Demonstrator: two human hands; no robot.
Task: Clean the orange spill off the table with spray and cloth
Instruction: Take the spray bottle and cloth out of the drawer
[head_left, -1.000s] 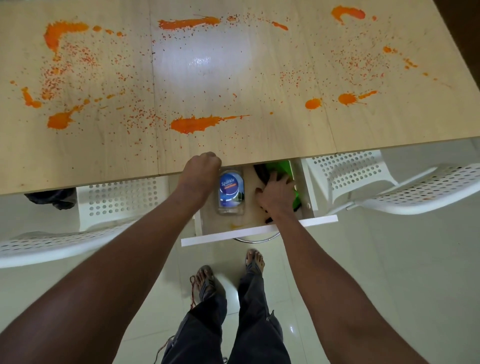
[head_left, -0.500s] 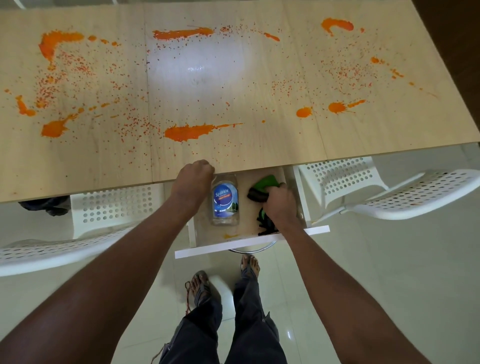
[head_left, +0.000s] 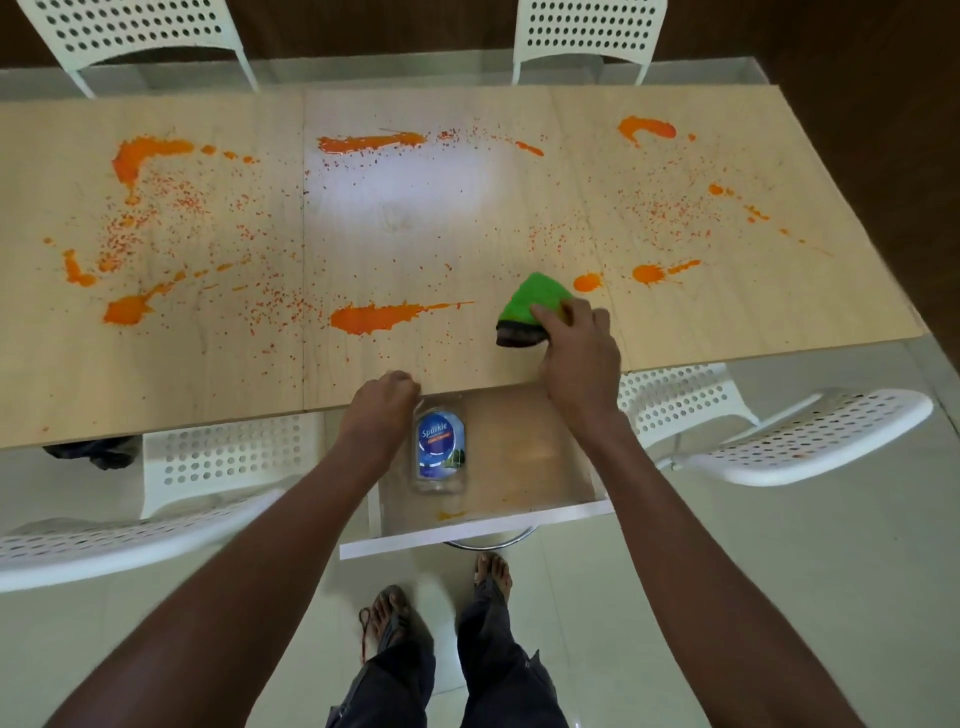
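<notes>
Orange spill (head_left: 374, 317) lies in blotches and fine spatter across the light wooden table (head_left: 727, 322). My right hand (head_left: 576, 358) grips a green cloth (head_left: 535, 301) with a dark underside, holding it on the table near the front edge beside a small orange blot. A clear spray bottle (head_left: 440, 447) with a blue label lies in the open drawer (head_left: 524, 452) under the table's front edge. My left hand (head_left: 382, 405) is curled round the bottle's top at the table's edge; the spray head is hidden.
White perforated chairs stand at the front left (head_left: 218, 462), the front right (head_left: 810, 436) and behind the table (head_left: 582, 31). The drawer's white front (head_left: 467, 535) juts toward my legs. A dark bundle (head_left: 93, 449) lies under the table's left edge.
My right hand has lifted the green cloth out of the drawer and brought it onto the table. My left hand has stayed at the bottle's top. The view has tilted up.
</notes>
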